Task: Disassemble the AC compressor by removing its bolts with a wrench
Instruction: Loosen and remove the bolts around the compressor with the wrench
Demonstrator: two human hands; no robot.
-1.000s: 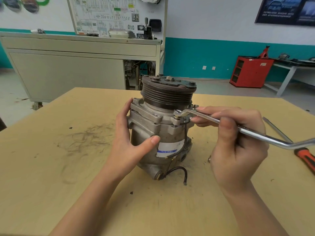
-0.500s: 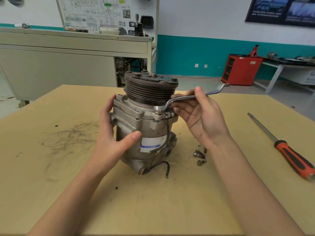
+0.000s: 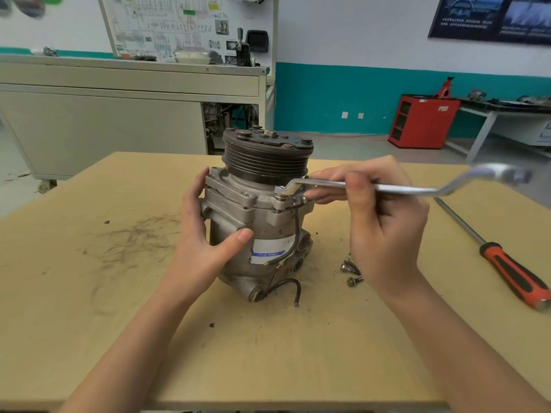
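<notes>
The AC compressor [image 3: 259, 222] stood upright near the middle of a pale wooden table [image 3: 89, 293], its ribbed black pulley [image 3: 265, 156] uppermost. The tabletop was scuffed with dark smears on the left and dotted with small specks. Three loose bolts [image 3: 350, 271] lay just beside the compressor's right foot. An orange-and-black screwdriver [image 3: 512, 272] lay well apart at the right edge. Behind the table stood a long grey cabinet [image 3: 104, 120] under a wiring-diagram board [image 3: 179, 25], and a red cabinet [image 3: 423, 120] stood against a teal-banded wall [image 3: 328, 93].

The left hand [image 3: 202, 242] clasped the housing, palm on its left side and thumb laid across the front. The right hand [image 3: 384, 222] held the wrench [image 3: 396, 187], fingers curled over the shank. The wrench's ring end sat on a bolt [image 3: 279, 198] at the flange, and its far end was blurred.

The housing was dull cast aluminium, blocky and lugged, with a white-and-blue label and a thin black wire [image 3: 286, 286] curling from its base. The wrench was bright, offset steel.
</notes>
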